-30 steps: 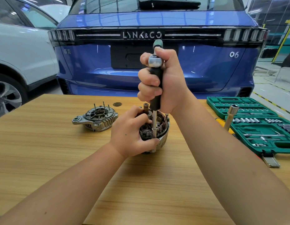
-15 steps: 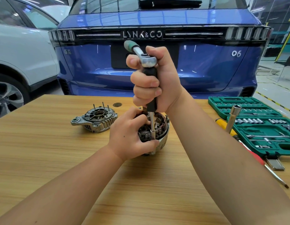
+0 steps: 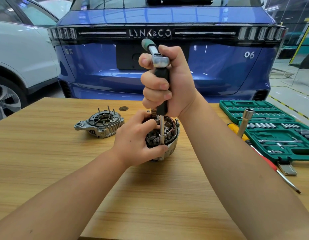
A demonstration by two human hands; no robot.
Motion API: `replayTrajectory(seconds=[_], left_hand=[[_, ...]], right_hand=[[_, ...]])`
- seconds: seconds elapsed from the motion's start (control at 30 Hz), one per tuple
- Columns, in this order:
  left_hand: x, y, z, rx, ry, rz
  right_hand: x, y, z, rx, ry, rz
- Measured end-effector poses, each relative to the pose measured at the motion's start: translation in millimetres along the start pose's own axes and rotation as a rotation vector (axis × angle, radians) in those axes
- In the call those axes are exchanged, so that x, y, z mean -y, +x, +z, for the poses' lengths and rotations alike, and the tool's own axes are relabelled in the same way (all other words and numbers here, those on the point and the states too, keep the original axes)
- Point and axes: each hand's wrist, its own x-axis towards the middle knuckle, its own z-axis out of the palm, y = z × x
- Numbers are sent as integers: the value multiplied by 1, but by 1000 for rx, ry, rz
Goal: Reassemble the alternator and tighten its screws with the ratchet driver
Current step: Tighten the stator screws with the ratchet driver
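**Driver on a screw at the alternator's near rim**

Your right hand point(image 3: 169, 82) is wrapped round the black grip of the driver point(image 3: 161, 73), fingers curled tight, with the ratchet head sitting on top of your fist and its green-tipped handle pointing up and to the left. The shaft runs straight down to a socket at the near rim of the alternator point(image 3: 167, 135). Your left hand point(image 3: 136, 137) cups the alternator's left side, fingers curled over the rim and thumb along the near edge, touching or just beside the socket. The alternator sits mid-table point(image 3: 150, 196) with its copper windings open to view. The screw itself is hidden under the socket.

The end cover point(image 3: 100, 124) lies apart to the left, studs up, so by my reading reassembly is only partly done.

What could go wrong from here:
- If you tilt the driver, the socket may slip off the screw and gouge the windings just beside it.
- Your left thumb is close to the socket; a slip could pinch it.
- The alternator rests on a rounded body, so if your left hand loosens, it may twist or rock under the torque.
- Pressing hard on a screw that is not started square could cross-thread it.

To your right lie the green socket case point(image 3: 271, 129) and, near it, a red screwdriver point(image 3: 269, 167), both well clear.
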Motion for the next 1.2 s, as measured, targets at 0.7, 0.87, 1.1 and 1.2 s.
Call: replayTrajectory(seconds=[0.7,0.87,1.1,1.2], left_hand=[[1,0,-1,27,20,16],[1,0,-3,39,26,28],[3,1,-3,51,31,26],[3,0,-2,35,58,27]], right_hand=[[-10,-20,15,-352,-96,-577],[-15,-20,20,-454,-244,-660],[-16,-19,18,-476,-273,-666],[-12,-20,16,-460,-222,-596]])
